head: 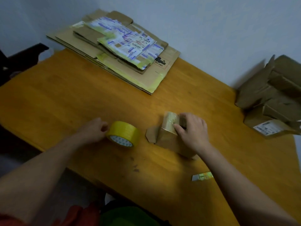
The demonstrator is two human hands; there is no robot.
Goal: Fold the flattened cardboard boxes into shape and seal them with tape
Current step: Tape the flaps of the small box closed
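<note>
In the lower middle of the frame, the left hand is pinching the left edge of the yellow tape roll with curled fingers. Right of it, the right hand is gripping the taped small box, fingers curled over its top, on the tabletop. Flattened boxes are lying at the upper middle.

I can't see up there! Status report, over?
Left grip holds roll. Right grip holds taped box. One flap open, left side. Nothing blocking.
</note>
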